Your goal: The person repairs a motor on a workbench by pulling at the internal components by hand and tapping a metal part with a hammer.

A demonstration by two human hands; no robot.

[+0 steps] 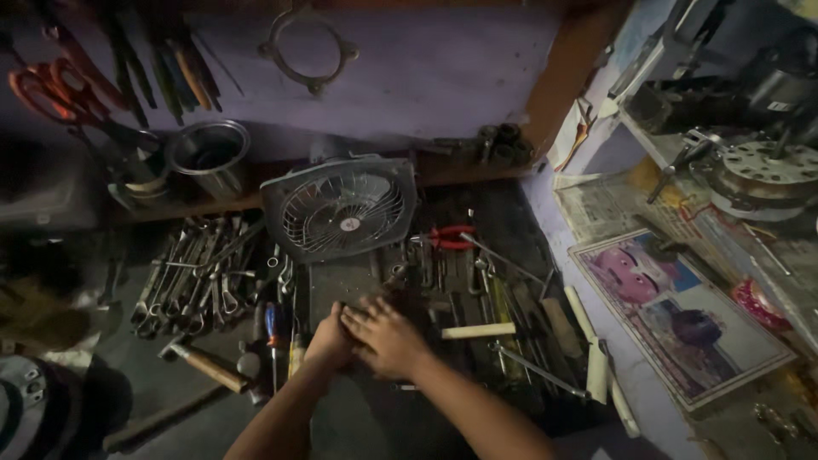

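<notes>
The square fan (339,209) is grey, its round grille pale wire with a small red-and-white dot at the centre. Pliers (450,237) behind it have red handles. The scissors (51,85) on the purple wall (443,68) show orange handles. A screwdriver (271,328) has a blue-and-red grip. The hammer (204,365) carries a tan wooden handle. The spanners (192,277) gleam silver.
</notes>
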